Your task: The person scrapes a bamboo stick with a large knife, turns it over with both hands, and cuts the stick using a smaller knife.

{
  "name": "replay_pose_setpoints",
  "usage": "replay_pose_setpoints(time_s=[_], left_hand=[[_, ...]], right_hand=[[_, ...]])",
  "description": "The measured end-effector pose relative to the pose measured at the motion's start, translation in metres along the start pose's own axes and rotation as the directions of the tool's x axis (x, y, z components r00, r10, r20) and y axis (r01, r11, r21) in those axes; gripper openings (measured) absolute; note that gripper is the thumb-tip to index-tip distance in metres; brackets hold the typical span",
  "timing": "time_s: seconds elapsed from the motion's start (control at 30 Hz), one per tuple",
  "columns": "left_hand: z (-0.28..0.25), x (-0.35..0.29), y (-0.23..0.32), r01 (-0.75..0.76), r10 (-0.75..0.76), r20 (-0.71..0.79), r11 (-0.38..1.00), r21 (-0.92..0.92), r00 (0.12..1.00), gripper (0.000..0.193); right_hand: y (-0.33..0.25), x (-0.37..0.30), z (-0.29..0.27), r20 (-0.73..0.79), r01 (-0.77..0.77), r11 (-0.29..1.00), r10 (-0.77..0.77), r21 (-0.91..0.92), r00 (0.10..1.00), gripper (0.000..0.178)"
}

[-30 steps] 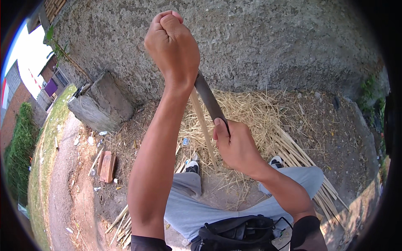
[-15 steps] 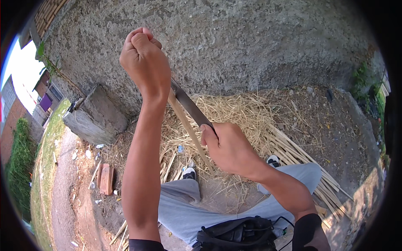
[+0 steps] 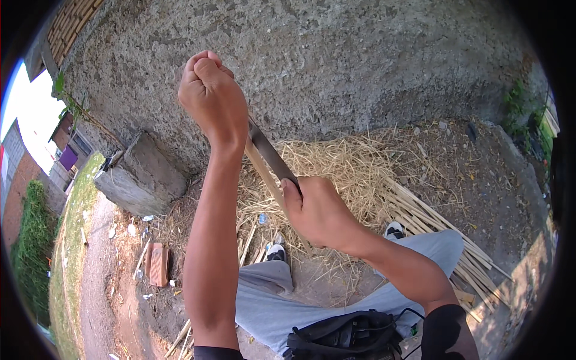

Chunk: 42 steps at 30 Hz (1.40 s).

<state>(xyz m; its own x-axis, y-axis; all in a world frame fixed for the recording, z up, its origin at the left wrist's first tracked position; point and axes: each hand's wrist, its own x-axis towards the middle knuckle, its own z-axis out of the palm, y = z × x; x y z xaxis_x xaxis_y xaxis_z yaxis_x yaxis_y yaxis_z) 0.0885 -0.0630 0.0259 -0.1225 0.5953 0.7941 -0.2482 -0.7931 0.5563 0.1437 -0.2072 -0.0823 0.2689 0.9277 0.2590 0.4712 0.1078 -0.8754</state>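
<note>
My left hand (image 3: 211,90) is raised at the upper left, its fingers curled into a fist. A pale bamboo strip (image 3: 264,174) slants from behind my left wrist down toward my right hand; its upper end is hidden by the left hand and wrist. My right hand (image 3: 318,210) is closed round a knife (image 3: 274,158), the thumb lying along its dark blade. The blade points up and left beside the strip, its tip hidden behind my left wrist. My right hand covers most of the strip's lower part.
A rough grey wall (image 3: 336,66) stands ahead. Pale shavings (image 3: 342,162) cover the ground before my feet, with bamboo strips (image 3: 432,216) to their right. A concrete block (image 3: 141,174) and a reddish brick (image 3: 158,265) are at left. A black bag (image 3: 345,335) sits at my lap.
My right hand and the knife have shifted a little left, against the strip, covering more of its lower part. My left hand stays closed and raised. The whole view has tilted slightly.
</note>
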Motion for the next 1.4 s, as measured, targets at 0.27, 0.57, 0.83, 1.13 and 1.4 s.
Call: replay_pose_setpoints(time_s=[0.27, 0.57, 0.83, 1.13, 1.4], left_hand=[[-0.015, 0.002, 0.0, 0.033, -0.035, -0.043, 0.999, -0.039, 0.998, 0.025], [-0.024, 0.002, -0.002, 0.002, -0.002, -0.013, 1.0, -0.028, 1.0, 0.024], [-0.004, -0.008, 0.007, -0.021, 0.022, 0.033, 0.998, -0.056, 0.999, 0.028], [0.014, -0.011, 0.009, -0.057, 0.064, 0.086, 0.995, -0.082, 0.994, 0.024], [0.0, -0.005, -0.001, -0.029, 0.037, 0.061, 0.991, -0.134, 0.997, 0.028]], right_hand=[[-0.025, 0.0, -0.018, 0.068, 0.047, 0.999, -0.047, -0.006, 0.997, 0.045], [0.002, -0.013, -0.003, 0.152, -0.061, 0.996, 0.071, -0.068, 0.986, 0.042], [0.04, -0.03, 0.016, 0.101, -0.131, 0.97, 0.154, -0.206, 0.983, 0.039], [0.035, -0.028, 0.014, -0.026, -0.049, 0.996, 0.051, 0.076, 0.998, 0.04], [0.016, -0.022, -0.012, 0.111, -0.125, 0.992, 0.127, -0.026, 0.986, 0.038]])
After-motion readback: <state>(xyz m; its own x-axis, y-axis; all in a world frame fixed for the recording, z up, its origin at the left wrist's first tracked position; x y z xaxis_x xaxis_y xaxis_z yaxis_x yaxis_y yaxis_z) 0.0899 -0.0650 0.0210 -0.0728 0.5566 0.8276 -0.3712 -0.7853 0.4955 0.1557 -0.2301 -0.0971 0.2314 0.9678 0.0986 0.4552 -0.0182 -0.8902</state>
